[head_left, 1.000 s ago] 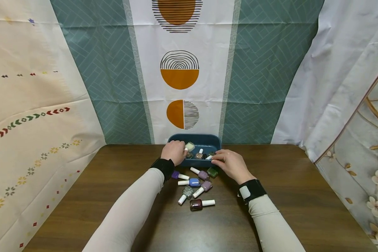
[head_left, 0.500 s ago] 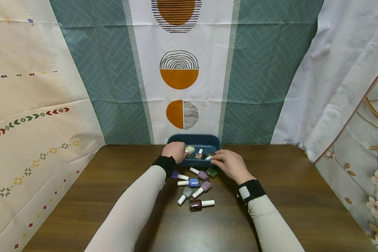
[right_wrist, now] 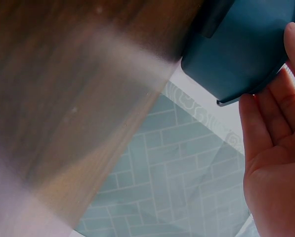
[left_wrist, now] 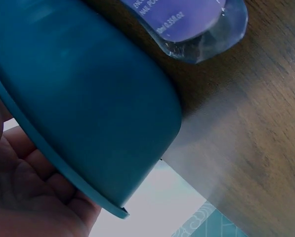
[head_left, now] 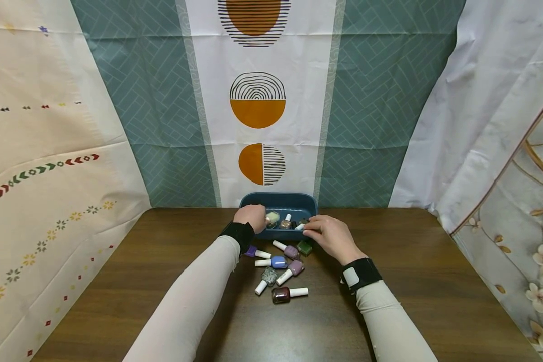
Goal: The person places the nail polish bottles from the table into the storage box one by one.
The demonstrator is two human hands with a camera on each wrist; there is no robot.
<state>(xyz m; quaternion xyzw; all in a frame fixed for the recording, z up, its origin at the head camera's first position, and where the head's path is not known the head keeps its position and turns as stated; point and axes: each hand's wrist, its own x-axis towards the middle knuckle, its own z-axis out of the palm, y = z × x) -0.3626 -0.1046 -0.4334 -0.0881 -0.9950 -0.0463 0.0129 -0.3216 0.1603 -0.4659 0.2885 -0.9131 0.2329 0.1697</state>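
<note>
A tub [head_left: 294, 202] is standing at the far edge of the table [head_left: 402, 271], between its far corners, a cloth [head_left: 271, 133] hanging behind; bottles [head_left: 285, 224] are lying inside, toward the tub's near rim, and seven loose bottles [head_left: 279, 262] are lying before it

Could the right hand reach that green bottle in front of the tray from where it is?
Probably yes: the green bottle lies close to the right hand, with nothing visible between them.

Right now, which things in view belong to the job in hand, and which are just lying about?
Job, apparently:
blue tray
pale bottle at the left hand
coppery bottle inside
loose bottles in front, probably

Background only:
cream cloth
teal-and-white hanging
floral cloth
</note>
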